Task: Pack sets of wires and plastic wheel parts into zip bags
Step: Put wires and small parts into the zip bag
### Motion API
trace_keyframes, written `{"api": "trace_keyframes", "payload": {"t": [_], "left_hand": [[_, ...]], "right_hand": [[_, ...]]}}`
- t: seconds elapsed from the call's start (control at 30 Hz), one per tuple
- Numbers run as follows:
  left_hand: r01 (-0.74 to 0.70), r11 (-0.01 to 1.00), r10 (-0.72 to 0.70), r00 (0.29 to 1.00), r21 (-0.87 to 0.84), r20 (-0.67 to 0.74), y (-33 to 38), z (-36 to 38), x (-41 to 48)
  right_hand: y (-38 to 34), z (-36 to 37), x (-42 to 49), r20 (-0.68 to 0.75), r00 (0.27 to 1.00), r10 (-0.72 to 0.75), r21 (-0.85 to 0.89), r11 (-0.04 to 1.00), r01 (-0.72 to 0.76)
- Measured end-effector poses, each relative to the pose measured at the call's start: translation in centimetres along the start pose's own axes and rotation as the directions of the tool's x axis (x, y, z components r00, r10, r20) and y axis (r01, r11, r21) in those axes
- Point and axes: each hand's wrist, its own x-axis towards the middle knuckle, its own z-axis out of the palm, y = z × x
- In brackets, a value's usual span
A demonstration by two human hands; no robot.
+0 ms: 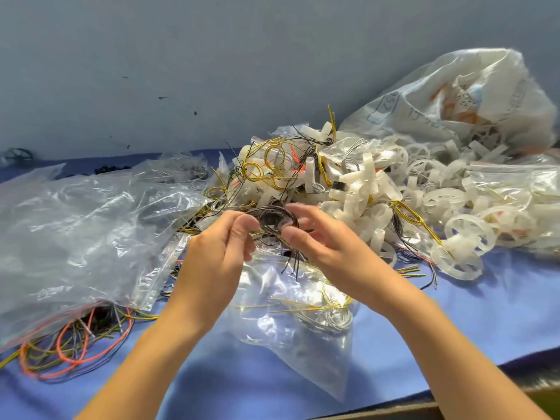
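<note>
Head view: a dark wire coil (pixel 272 221) is held up at frame centre, pinched from both sides. The left hand (pixel 218 247) is clamped on its 9 o'clock edge, fingers (pixel 242 225) curled together around the strands. The right hand (pixel 321 247) is clamped on the 3 o'clock edge, thumb and fingertips closed on the wire. Loose black ends are seen hanging from the coil at 6 o'clock.

Directly below the hands, at 6 o'clock, a clear zip bag (pixel 291 313) is laid on the blue counter (pixel 454 328), with yellow and grey wire visible inside. At 9 o'clock, large crumpled clear bags (pixel 91 231) are heaped, and orange wires (pixel 69 350) are spilled out from under them at 7 o'clock. Behind the coil, at 12 o'clock, yellow loops (pixel 266 168) are tangled into the pile. From 1 to 3 o'clock, translucent white wheels (pixel 378 192) are piled thickly, touching one another. A white printed sack (pixel 454 95) is slumped at 2 o'clock against the grey wall (pixel 181 71).
</note>
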Motion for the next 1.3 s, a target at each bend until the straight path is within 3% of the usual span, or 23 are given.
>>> {"api": "trace_keyframes", "payload": {"t": [0.07,0.23,0.37,0.53,0.6,0.67,0.73,0.8,1.0,1.17,1.3], "left_hand": [[0.055,0.995,-0.057,0.998,-0.078,-0.03,-0.3,-0.3,0.1],[0.095,0.985,-0.099,0.995,-0.145,-0.019,-1.0,-0.5,0.0],[0.108,0.992,-0.115,0.987,-0.067,-0.114,-1.9,-1.4,0.8],[0.198,0.973,-0.223,0.939,-0.115,-0.263,-3.2,-3.6,2.2],[0.271,0.928,-0.328,0.92,-0.258,-0.215,-2.6,-2.8,1.9],[0.362,0.831,-0.418,0.908,-0.423,-0.044,-1.5,-1.4,1.2],[0.398,0.781,-0.394,0.912,-0.482,0.115,-0.4,-0.2,0.5],[0.351,0.825,-0.295,0.936,-0.442,0.192,0.2,0.5,-0.1],[0.261,0.88,-0.148,0.945,-0.396,0.293,0.8,0.8,-0.8],[0.144,0.923,-0.046,0.962,-0.356,0.27,0.1,0.2,-1.0],[0.055,0.96,-0.004,0.983,-0.273,0.184,-0.9,-1.2,-0.9]], "right_hand": [[0.5,0.4,-0.1,0.05,0.997,0.066,0.04,0.997,-0.068],[0.3,1.3,-0.2,0.116,0.992,0.058,0.171,0.982,-0.077],[0.3,1.0,-0.6,0.176,0.983,0.049,0.03,0.998,-0.055],[-0.7,1.0,-0.8,0.272,0.962,0.001,0.097,0.995,-0.029],[-0.9,1.5,-1.0,0.257,0.966,-0.024,0.173,0.985,-0.021],[-1.0,2.1,-1.0,0.204,0.979,-0.026,0.285,0.958,-0.034],[-1.1,2.8,-0.9,0.175,0.984,-0.016,0.37,0.928,-0.051],[-1.1,3.2,-0.7,0.163,0.986,-0.037,0.396,0.918,-0.031],[-0.8,3.1,-0.4,-0.008,1.0,0.023,0.211,0.977,-0.021],[-0.9,4.0,0.5,-0.188,0.98,0.063,-0.205,0.973,-0.102],[-1.7,5.8,1.5,-0.161,0.984,0.08,-0.237,0.964,-0.117]]}}
